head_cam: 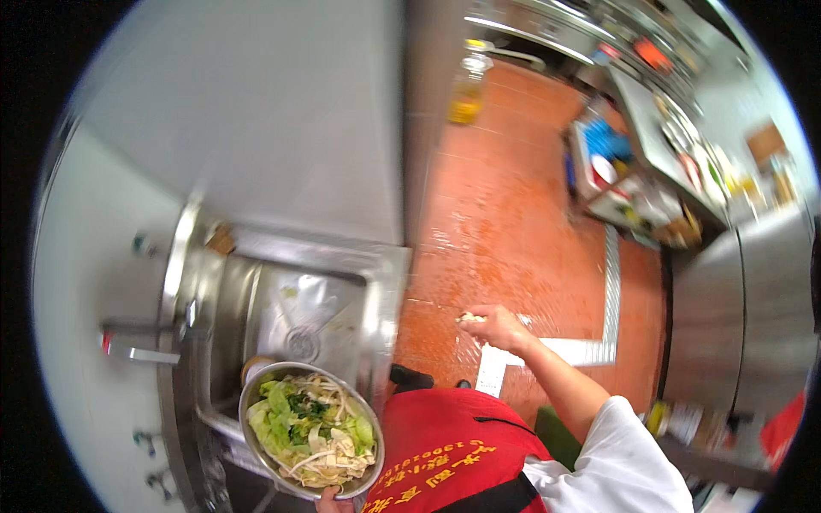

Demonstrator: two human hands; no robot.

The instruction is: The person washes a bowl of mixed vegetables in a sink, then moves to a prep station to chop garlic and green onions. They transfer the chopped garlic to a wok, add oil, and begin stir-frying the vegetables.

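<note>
My left hand (334, 500) grips the near rim of a metal bowl (378, 449) at the lower left. Inside it are light green lettuce leaves (276, 410), darker chopped greens (304, 410), bean sprouts (343, 401) and pale sliced pieces (337, 449). The bowl is held over the near edge of a stainless steel sink (333, 308). My right hand (497, 326) is out over the floor, its fingers closed around a few small whitish food pieces (471, 317) that I cannot name exactly.
A sink faucet (144, 354) juts from the wall at left. Wet red floor tiles (500, 224) carry a metal drain strip (577, 351). An oil bottle (468, 90) stands by a partition edge (417, 128). At right are a loaded steel worktable (654, 134) and steel cabinets (705, 308).
</note>
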